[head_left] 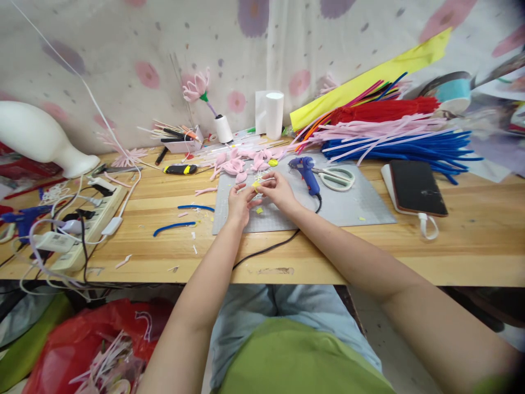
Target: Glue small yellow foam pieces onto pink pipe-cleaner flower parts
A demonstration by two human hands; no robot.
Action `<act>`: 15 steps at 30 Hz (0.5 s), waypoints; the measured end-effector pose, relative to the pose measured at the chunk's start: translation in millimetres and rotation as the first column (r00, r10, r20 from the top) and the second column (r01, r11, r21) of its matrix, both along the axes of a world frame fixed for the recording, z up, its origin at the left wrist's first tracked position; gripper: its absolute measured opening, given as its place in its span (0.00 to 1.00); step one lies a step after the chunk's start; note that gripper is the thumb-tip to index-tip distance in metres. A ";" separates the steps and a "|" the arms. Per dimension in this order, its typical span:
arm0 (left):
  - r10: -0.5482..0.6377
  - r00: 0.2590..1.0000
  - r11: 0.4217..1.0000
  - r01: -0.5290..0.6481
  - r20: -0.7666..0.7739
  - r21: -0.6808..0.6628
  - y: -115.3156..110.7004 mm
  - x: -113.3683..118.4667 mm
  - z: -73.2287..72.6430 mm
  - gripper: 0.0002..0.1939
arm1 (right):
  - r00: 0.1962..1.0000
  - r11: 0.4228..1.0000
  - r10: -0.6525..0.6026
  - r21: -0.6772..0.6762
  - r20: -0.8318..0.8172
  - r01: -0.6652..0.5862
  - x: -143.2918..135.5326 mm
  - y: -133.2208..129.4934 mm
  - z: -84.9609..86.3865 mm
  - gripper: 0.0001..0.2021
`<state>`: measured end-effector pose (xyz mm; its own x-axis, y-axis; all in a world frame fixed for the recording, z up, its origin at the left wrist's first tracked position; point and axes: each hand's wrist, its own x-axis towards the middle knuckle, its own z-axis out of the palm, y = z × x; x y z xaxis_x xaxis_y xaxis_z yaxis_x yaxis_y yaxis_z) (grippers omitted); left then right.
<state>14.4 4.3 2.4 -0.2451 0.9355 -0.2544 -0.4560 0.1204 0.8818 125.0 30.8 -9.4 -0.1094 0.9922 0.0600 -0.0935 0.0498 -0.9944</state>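
Note:
My left hand point(241, 203) and my right hand point(278, 191) meet over the grey cutting mat point(348, 210). Between their fingertips both pinch a small yellow piece point(256, 186), with thin whitish strands point(259, 176) just beyond it. What exactly the piece is, I cannot make out. A yellow scrap point(259, 210) lies on the mat below the hands. Pink fuzzy petal shapes point(234, 167) are heaped behind my fingers. To the right of my right hand rest a blue glue gun point(305, 174) and scissors with pale handles point(338, 179).
Bundles of blue point(394, 149), pink and red pipe cleaners lie at the back right, near a dark phone-like slab point(418, 187). A pink flower point(197, 87) stands in a white spool point(223, 129). On the left are a power strip point(92, 230), cables and a utility knife point(179, 169).

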 end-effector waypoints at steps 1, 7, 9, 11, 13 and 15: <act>0.002 1.000 1.000 -0.002 -0.009 0.004 -0.1 0.2 -0.3 0.23 | 1.000 1.000 0.004 -0.001 0.000 -0.004 -0.1 0.6 -0.4 0.16; 0.039 0.996 0.999 -0.039 -0.076 -0.004 -0.7 2.0 0.2 0.22 | 0.997 0.998 -0.045 0.044 0.063 0.042 0.5 3.1 2.4 0.17; 0.060 0.992 0.998 -0.059 -0.107 0.015 -0.7 1.8 1.0 0.22 | 0.996 0.996 -0.060 0.064 0.067 0.056 2.2 3.3 4.3 0.18; 0.079 0.986 0.997 -0.074 -0.145 0.036 -0.6 1.1 1.3 0.21 | 0.999 0.999 -0.016 0.035 0.038 0.014 4.3 3.1 5.5 0.19; 0.084 0.979 0.996 -0.076 -0.185 0.053 -0.7 0.5 1.2 0.21 | 0.999 0.999 0.041 -0.009 0.001 -0.041 6.0 2.9 5.8 0.18; 0.080 0.972 0.996 -0.067 -0.220 0.062 -1.1 0.3 0.9 0.21 | 0.998 0.998 0.054 -0.029 -0.016 -0.055 7.0 3.2 5.3 0.16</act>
